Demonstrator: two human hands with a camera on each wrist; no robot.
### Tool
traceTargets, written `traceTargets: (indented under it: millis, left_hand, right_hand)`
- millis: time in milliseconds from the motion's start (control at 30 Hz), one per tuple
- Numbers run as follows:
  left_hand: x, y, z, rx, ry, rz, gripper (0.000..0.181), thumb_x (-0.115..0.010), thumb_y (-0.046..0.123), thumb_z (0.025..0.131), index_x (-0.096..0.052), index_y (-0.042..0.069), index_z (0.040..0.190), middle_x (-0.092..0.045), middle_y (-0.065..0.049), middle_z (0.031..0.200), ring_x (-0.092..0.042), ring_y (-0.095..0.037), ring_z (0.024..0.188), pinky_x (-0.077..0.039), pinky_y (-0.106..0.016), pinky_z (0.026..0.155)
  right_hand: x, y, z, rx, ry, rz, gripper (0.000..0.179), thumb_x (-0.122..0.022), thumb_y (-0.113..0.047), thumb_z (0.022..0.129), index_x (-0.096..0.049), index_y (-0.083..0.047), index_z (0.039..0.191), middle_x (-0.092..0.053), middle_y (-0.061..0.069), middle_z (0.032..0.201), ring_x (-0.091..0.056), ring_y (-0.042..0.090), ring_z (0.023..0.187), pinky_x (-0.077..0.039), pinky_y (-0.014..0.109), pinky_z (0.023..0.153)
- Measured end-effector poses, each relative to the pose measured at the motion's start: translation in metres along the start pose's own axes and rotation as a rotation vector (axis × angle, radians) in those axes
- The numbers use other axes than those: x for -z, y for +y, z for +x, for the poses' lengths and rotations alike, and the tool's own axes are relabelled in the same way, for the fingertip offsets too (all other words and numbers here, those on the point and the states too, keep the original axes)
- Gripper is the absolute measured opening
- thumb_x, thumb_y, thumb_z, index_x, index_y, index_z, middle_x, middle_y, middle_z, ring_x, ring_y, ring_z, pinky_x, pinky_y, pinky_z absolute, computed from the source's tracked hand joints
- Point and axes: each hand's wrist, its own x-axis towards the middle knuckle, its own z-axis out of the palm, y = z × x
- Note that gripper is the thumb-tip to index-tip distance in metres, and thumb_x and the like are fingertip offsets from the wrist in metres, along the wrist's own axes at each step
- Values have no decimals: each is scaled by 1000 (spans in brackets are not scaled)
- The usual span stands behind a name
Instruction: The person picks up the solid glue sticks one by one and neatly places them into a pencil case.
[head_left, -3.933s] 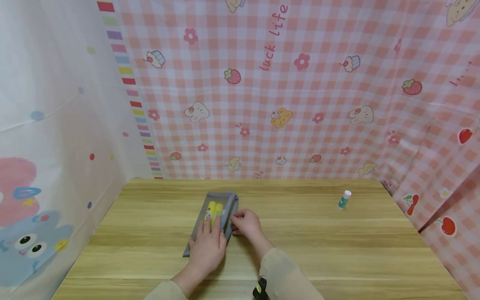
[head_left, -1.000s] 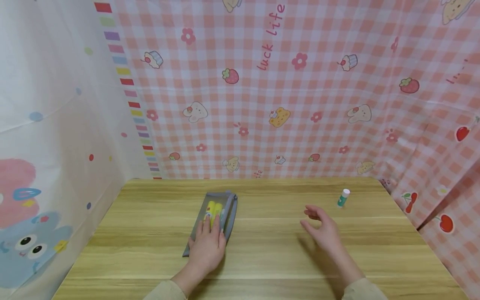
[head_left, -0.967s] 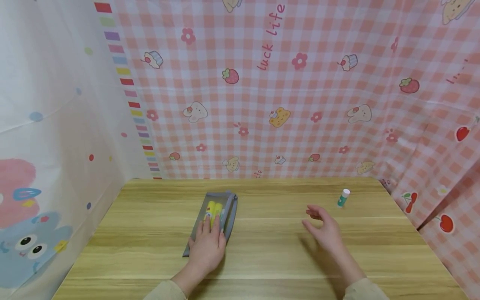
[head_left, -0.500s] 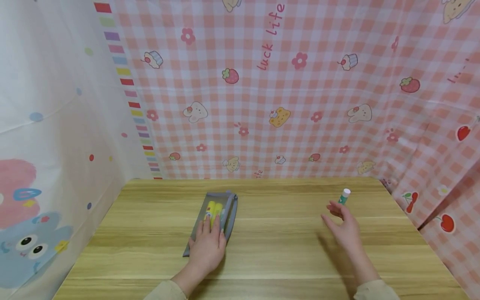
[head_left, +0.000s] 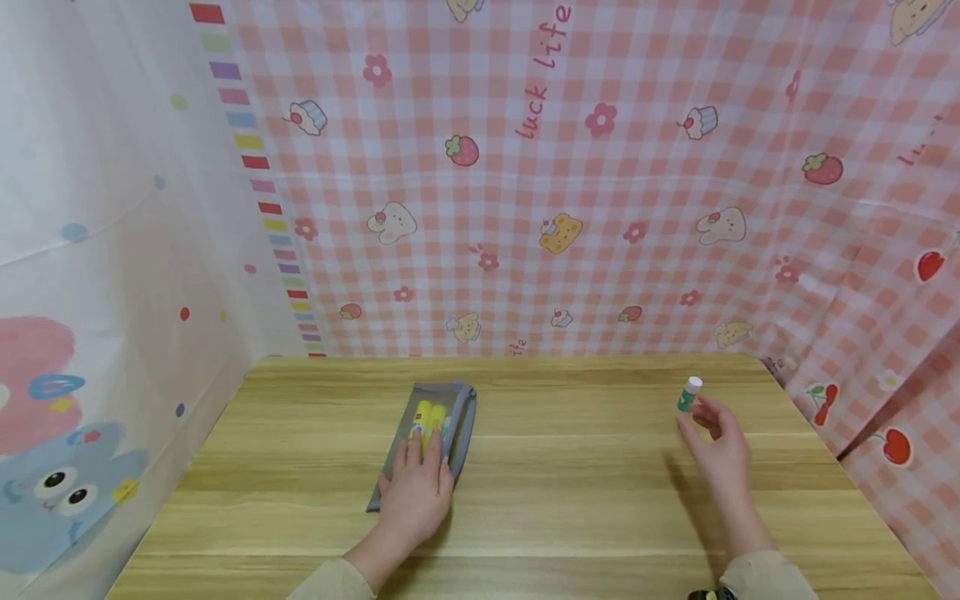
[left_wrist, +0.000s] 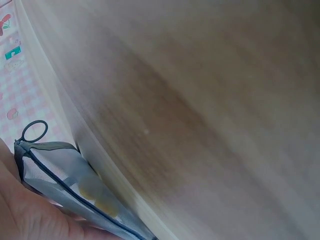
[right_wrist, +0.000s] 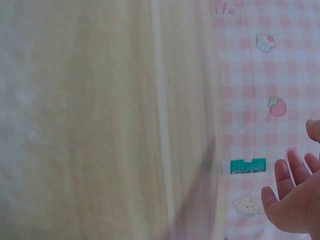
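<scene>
My left hand rests flat on a grey mesh zip pouch, fingers straight over its near half. Inside show yellow tubes and something pale beside them. In the left wrist view, the pouch has a dark zipper and a loop at one end. A green glue stick with a white top stands upright at the back right. Close in front of it is my right hand, thumb and fingers apart. The right wrist view shows a gap between these fingers and the glue stick.
The wooden table ends at the back against a pink checked curtain. A pale curtain hangs along the left side. A black object shows by the right sleeve.
My right hand has left the pouch's zipper side and moved right across the table to the glue stick. The left hand and pouch stay in place.
</scene>
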Motion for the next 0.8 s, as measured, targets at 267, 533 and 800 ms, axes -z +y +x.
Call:
traceTargets:
  millis: [267,533,800]
  left_hand:
    - [-1,0,0,5,-4,6,52,-39,30,104,-41,6,151,-34,-28,153,-30,-51,138,-28,-83,89]
    - [-3,-1,1,-2,1,8,52,-39,30,104,-41,6,150,-34,-28,152,-30,-51,138,-28,-83,88]
    - [-1,-1,0,-4,2,6,52,-39,30,104,-41,6,150,-34,-28,152,-31,-51,138,-28,-83,89]
  right_hand:
    - [3,10,13,-67,47,-11,47,-67,-7,93,-52,6,135,-61,21,122,-49,-3,93,-39,22,93]
    - [4,20,26,-140,70,24,51,-66,-14,94,-48,4,138,-58,16,124,-49,0,96,-38,18,90]
    - [6,22,40,-194,25,5,56,-63,-21,97,-43,6,142,-53,22,134,-50,26,114,-39,33,99]
